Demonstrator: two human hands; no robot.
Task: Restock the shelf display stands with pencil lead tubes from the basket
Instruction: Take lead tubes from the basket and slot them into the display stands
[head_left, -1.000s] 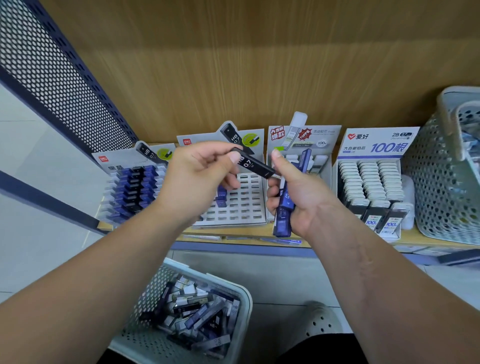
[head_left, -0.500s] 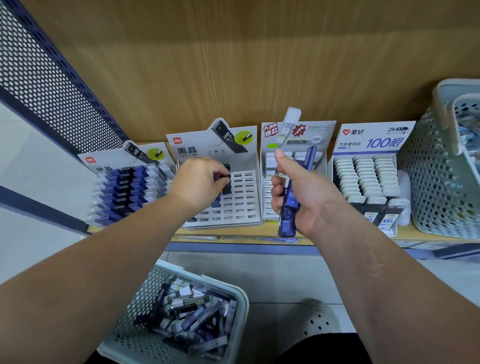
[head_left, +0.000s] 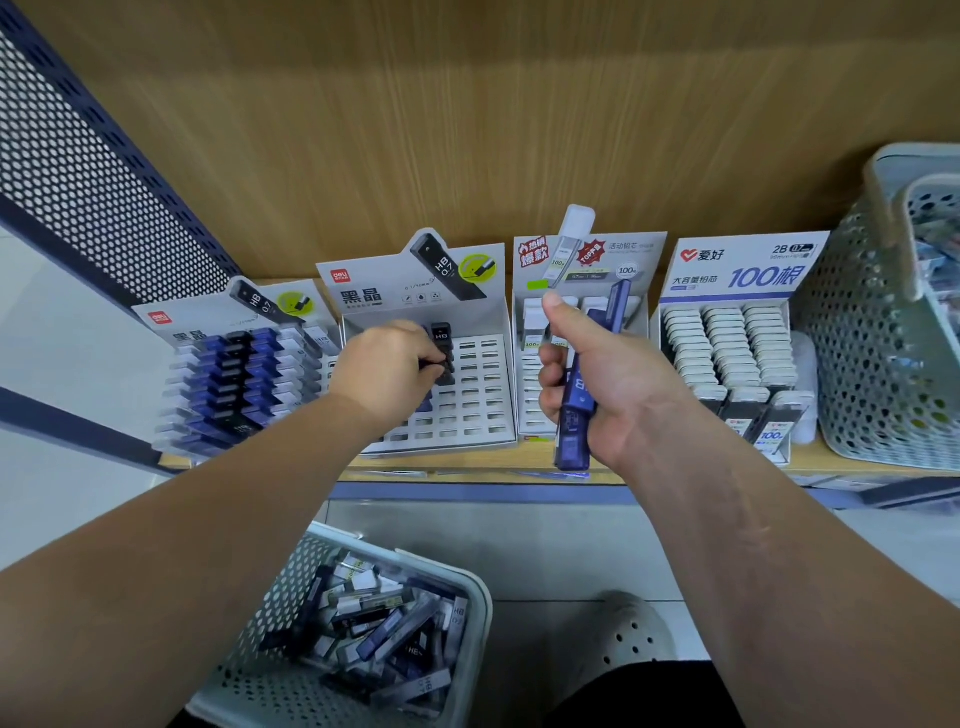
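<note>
Left hand (head_left: 387, 371) and right hand (head_left: 597, 379) bare; both forearms (head_left: 753, 545) uncovered up to the frame edge; one pale grey clog (head_left: 631, 634) with round ventilation holes, worn; black garment (head_left: 639, 696) at bottom edge, type indeterminable.

Just at 9 o'clock from centre, the left hand (head_left: 387, 371) curls its fingers on a black tube (head_left: 442, 358) standing in the upper rows of a slotted stand (head_left: 478, 395). Just at 3 o'clock the right hand (head_left: 597, 374), thumb up, grips blue tubes (head_left: 574, 410) upright before the third stand (head_left: 636, 249). At 6 o'clock a basket (head_left: 270, 680) of loose tubes sits below the shelf (head_left: 493, 460); a full stand (head_left: 171, 325) is far out at 9 o'clock, and a fourth stand (head_left: 748, 278) and a second basket (head_left: 857, 364) are out toward 3.
</note>
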